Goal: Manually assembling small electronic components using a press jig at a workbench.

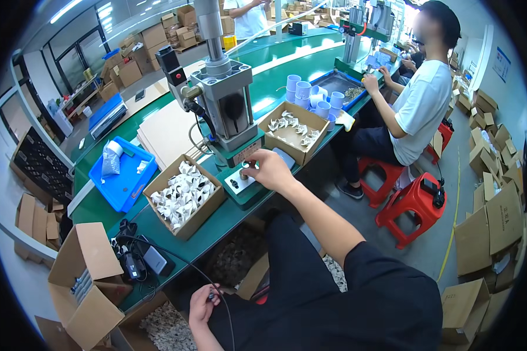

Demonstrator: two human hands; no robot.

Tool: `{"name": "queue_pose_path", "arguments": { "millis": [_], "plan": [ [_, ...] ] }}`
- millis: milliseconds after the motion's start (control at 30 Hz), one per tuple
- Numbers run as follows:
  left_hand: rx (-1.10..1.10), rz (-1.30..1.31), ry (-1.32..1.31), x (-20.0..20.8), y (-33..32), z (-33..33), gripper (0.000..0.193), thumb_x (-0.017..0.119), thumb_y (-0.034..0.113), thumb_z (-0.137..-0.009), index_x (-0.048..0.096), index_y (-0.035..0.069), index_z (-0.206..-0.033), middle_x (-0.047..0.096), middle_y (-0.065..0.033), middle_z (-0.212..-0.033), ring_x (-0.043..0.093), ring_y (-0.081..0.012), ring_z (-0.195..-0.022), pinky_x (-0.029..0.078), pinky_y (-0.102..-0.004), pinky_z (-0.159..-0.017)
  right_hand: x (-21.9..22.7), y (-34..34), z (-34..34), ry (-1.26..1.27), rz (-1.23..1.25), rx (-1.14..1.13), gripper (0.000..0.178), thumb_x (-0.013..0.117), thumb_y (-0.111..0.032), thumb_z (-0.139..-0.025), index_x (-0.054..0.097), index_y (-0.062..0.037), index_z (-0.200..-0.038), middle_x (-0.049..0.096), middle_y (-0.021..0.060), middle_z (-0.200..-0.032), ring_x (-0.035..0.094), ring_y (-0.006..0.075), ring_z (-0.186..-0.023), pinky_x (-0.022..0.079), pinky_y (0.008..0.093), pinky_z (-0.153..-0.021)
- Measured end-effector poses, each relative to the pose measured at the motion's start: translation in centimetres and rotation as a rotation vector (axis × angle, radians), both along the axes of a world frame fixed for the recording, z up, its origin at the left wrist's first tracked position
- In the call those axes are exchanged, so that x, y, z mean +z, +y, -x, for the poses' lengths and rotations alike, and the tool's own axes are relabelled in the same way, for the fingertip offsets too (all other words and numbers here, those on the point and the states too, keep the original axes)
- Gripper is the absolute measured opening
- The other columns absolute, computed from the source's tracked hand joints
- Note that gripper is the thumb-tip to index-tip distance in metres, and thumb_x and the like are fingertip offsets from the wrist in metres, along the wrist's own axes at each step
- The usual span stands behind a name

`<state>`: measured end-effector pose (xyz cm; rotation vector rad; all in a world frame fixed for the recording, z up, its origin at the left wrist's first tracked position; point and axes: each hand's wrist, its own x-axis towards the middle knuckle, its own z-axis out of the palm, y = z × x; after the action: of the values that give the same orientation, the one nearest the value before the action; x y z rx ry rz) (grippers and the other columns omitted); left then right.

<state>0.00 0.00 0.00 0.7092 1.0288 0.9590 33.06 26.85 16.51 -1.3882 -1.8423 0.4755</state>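
One small shiny piece (pixel 244 174) is sitting in the pinch of my right grip (pixel 272 171), by the metal block (pixel 235 185) under the big press (pixel 225 111). At seven o'clock from it, my left grip (pixel 202 303) is holding something tiny and dark (pixel 211 296). White bits (pixel 183 195) are lying in a box (pixel 208 216) at seven o'clock from the press.

The right hand (pixel 273 169) pinches a small part (pixel 243 174) under the press (pixel 231 111); the left hand (pixel 202 305) holds a dark part (pixel 211 296). Boxed white pieces (pixel 184 196) sit on the worktop (pixel 149 228).
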Motion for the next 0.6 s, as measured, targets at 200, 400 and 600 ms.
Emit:
{"name": "queue_pose_path", "arguments": {
  "millis": [200,400,600],
  "plan": [
    [0.368,0.059,-0.193,-1.7,-3.0,2.5,0.037,0.052,0.031,-0.099,0.058,-0.003,-0.111,0.065,-0.0107,-0.088,0.052,-0.0123,-0.067,0.042,-0.0276,-0.060,0.1,0.5,-0.4,0.047,0.128,0.162,0.034,0.077,-0.027,-0.073,0.070,-0.0014,-0.094,0.069,0.0135,-0.083,0.066,0.0300,-0.076,0.052,0.0370,-0.073],
    [0.431,0.056,-0.318,-3.1,-1.8,3.2,0.036,0.049,0.031,-0.100,0.058,-0.001,-0.111,0.064,-0.0078,-0.087,0.051,-0.0115,-0.066,0.041,-0.0275,-0.060,1.8,1.4,0.8,-0.219,0.180,0.089,0.033,0.078,-0.031,-0.068,0.069,-0.0048,-0.085,0.068,0.0115,-0.082,0.066,0.0284,-0.081,0.053,0.0381,-0.073],
    [0.405,0.072,-0.572,-4.0,0.0,4.0,0.037,0.046,0.035,-0.101,0.058,0.002,-0.115,0.063,-0.0041,-0.089,0.050,-0.0112,-0.068,0.041,-0.0273,-0.062,2.7,1.5,1.2,-0.371,0.293,0.041,0.037,0.080,-0.039,-0.065,0.068,-0.0086,-0.083,0.069,0.0108,-0.086,0.067,0.0275,-0.083,0.053,0.0376,-0.075]
  ]
}}
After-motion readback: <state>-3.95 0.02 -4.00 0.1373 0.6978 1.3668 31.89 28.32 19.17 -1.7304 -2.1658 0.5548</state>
